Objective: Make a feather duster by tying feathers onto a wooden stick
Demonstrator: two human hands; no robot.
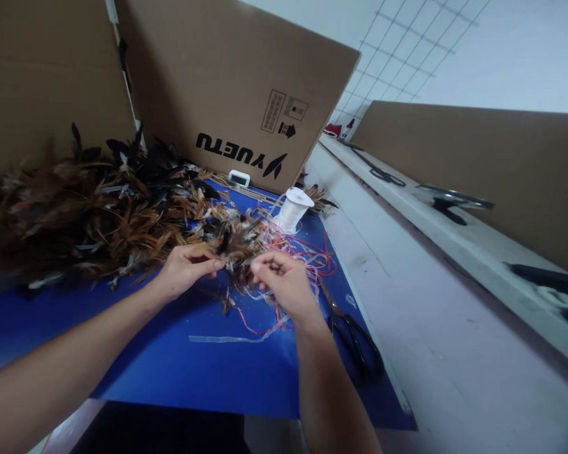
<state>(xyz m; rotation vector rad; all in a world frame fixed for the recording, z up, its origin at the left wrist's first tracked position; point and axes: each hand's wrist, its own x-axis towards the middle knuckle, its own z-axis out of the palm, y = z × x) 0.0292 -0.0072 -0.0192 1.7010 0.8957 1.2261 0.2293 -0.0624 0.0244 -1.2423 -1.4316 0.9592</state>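
Over the near edge of the feather pile, my left hand [189,270] is closed in a pinch. A small dark feather [225,243] rises from its fingertips. My right hand [284,277] is just to its right, fingers curled together; whatever they grip is too small to make out. Brown, black and white feathers [137,233] are heaped to the left and behind both hands. Tangled pink and clear ribbon [312,255] lies beside and beyond my right hand. A white spool of ribbon [291,211] stands upright behind it.
Black-handled scissors [357,343] rest on the blue table [170,353] at the right. A cardboard box [236,82] stands behind, with a small white digital display [239,179] before it. Along the wall, a white ledge [421,202] bears more scissors [388,176] and other tools.
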